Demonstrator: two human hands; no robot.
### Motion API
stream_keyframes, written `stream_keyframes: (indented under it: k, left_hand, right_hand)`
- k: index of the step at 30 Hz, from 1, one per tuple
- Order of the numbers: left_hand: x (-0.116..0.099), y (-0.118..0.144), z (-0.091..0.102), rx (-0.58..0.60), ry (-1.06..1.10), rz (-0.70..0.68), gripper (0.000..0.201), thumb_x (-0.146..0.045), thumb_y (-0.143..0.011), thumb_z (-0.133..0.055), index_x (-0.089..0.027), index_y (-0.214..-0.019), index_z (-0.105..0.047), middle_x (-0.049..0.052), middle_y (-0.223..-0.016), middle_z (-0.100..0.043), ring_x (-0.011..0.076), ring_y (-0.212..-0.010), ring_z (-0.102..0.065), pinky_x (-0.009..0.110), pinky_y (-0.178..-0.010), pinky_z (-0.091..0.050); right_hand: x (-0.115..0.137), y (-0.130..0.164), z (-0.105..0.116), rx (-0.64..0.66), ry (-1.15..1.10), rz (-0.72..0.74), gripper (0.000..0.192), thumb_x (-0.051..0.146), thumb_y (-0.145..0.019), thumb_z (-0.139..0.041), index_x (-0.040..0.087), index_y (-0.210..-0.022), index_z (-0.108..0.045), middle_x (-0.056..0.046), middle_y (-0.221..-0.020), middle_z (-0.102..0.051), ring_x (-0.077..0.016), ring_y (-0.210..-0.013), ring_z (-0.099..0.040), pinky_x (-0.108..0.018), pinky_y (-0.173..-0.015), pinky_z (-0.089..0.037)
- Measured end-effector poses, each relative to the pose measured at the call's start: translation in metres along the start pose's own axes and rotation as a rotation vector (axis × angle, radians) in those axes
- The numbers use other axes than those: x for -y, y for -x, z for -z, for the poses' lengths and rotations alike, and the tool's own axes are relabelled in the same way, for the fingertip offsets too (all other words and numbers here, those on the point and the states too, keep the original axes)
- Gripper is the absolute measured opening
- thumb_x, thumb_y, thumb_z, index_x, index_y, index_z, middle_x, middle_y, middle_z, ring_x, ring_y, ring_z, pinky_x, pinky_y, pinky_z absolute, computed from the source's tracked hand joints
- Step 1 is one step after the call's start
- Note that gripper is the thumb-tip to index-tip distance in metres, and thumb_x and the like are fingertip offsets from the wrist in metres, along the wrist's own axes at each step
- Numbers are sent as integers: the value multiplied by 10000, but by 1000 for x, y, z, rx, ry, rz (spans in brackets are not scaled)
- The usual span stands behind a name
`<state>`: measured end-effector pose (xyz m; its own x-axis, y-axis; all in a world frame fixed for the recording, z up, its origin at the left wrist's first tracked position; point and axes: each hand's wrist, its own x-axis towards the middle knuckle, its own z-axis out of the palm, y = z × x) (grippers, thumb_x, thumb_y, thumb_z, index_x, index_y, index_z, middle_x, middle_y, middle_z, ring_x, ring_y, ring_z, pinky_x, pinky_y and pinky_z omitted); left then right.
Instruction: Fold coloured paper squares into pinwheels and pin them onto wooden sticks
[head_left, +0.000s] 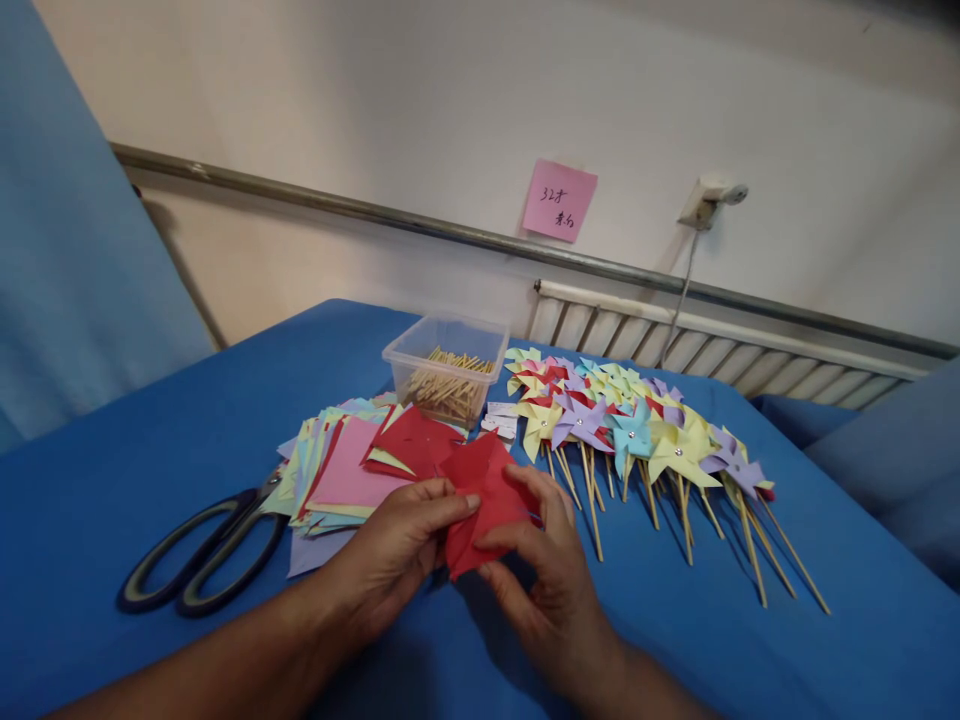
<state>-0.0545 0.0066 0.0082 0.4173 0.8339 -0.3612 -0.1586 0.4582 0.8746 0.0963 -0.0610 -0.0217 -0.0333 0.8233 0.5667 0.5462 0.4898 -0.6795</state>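
A red paper pinwheel piece (491, 490) with cut, folding points is held up over the table between both hands. My left hand (397, 550) pinches it near the centre, thumb on top. On the opposite side, my right hand (544, 570) has its fingers closed around the paper's edge and lower point. Just behind my left hand lies a stack of red paper pieces (420, 440), resting by a fanned pile of coloured paper squares (345, 465). My palms and the underside of the paper are hidden.
Scissors (214, 550) lie at the left, blades under the paper pile. A clear plastic box (442, 370) of wooden sticks stands behind, with small white pieces (500, 421) beside it. Several finished pinwheels (637, 430) on sticks lie right. The blue-covered table (150, 440) reaches toward the wall.
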Motion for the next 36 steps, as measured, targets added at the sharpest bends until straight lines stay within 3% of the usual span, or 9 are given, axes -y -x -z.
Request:
stream_keyframes:
  k: [6,15,26,36]
  left_hand:
    - [6,-2,1,36,8,15,231,-318,-635,-741,-163,-663,-572,-6,-580,-577,101,-460,-467,214,-417,-323]
    - [6,3,-8,10,-1,47,276,-291,-594,-780,-165,-612,-536,-26,-505,-581,87,-435,-474,203,-426,-354]
    - [5,1,-6,-24,-55,101,347,-325,-544,-819,-166,-589,-514,-30,-518,-584,99,-488,-505,216,-471,-399]
    - [7,0,-5,-3,-68,70,288,-295,-595,-788,-164,-595,-531,-34,-516,-576,88,-476,-485,209,-482,-373]
  right_hand:
    - [1,-2,1,-36,-112,-129,61,195,-822,-623,239,-796,-657,-53,-1277,-479,-242,-1235,-419,-418,-1013,-345]
    - [-3,-9,0,-95,-195,-317,147,144,-761,-620,195,-630,-576,-68,-1099,-578,-225,-1087,-534,-359,-889,-411]
    - [-4,-9,0,-77,-249,-356,161,165,-764,-616,196,-610,-582,-74,-1032,-624,-235,-1055,-560,-368,-860,-429]
    - [-7,-8,-3,-74,-290,-410,180,219,-768,-636,198,-597,-584,-79,-1024,-627,-231,-1043,-568,-351,-839,-430]
